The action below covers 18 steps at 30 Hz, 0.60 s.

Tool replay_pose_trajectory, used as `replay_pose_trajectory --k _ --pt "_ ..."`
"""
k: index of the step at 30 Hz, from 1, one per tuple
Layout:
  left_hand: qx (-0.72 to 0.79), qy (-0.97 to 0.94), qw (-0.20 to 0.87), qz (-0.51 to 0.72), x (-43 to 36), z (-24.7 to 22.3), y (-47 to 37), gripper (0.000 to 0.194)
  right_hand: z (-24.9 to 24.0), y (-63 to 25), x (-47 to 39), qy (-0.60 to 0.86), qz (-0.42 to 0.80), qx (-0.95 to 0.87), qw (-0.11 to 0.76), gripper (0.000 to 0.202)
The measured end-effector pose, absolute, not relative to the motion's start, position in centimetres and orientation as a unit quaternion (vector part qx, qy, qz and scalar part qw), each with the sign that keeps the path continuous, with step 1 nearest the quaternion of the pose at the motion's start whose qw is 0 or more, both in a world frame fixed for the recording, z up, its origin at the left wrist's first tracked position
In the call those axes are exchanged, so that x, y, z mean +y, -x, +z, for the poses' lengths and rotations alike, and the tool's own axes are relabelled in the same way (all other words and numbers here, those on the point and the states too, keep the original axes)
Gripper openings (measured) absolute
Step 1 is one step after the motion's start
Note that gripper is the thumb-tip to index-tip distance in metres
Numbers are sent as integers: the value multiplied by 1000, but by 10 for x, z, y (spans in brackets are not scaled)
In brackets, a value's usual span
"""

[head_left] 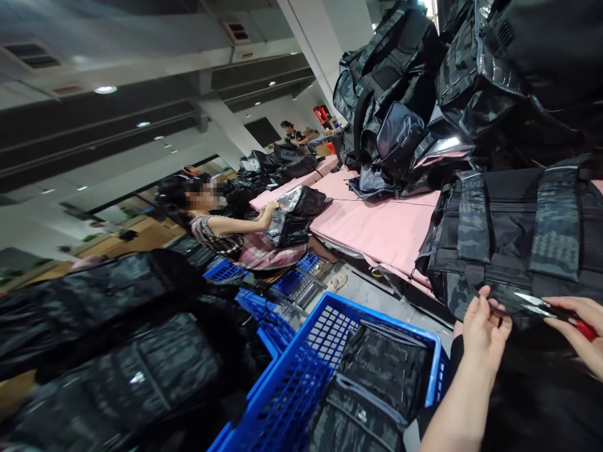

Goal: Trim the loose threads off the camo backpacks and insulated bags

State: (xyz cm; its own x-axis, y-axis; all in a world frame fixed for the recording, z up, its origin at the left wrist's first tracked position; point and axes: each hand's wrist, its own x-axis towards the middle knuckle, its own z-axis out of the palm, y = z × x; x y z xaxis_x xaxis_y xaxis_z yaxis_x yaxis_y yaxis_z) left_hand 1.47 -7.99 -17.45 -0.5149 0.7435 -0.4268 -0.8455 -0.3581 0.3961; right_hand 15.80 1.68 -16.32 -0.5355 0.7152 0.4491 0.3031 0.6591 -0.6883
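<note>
A dark camouflage backpack (509, 226) lies at the right with its two padded straps facing up. At its lower edge, my left hand (485, 323) is closed, pinching a thin black strap between thumb and fingers. My right hand (577, 320), partly cut off by the right frame edge, is closed around small thread snips (556, 309) with red and black handles. The snips' pale blades point left toward my left hand and stand apart at the tips, close to the strap.
A blue plastic crate (330, 304) holding camouflage bags stands below. Dark bags (117, 376) fill the lower left. More backpacks (391, 94) are piled on the pink-covered table (377, 226). A seated person (226, 232) handles a bag (296, 213) beyond the crate; another person sits farther back.
</note>
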Motion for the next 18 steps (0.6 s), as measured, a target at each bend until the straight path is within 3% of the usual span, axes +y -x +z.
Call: replay_pose_trajectory --k 6,10,18 --pt "431 -14 396 811 -85 -182 -20 40 -168 -137 25 240 261 -885 302 31" --pt "467 -62 388 792 -90 -186 -21 30 -171 -121 29 201 266 -900 281 28" --pt "514 -91 360 774 -91 -186 -20 29 -162 -105 30 176 229 -918 271 25"
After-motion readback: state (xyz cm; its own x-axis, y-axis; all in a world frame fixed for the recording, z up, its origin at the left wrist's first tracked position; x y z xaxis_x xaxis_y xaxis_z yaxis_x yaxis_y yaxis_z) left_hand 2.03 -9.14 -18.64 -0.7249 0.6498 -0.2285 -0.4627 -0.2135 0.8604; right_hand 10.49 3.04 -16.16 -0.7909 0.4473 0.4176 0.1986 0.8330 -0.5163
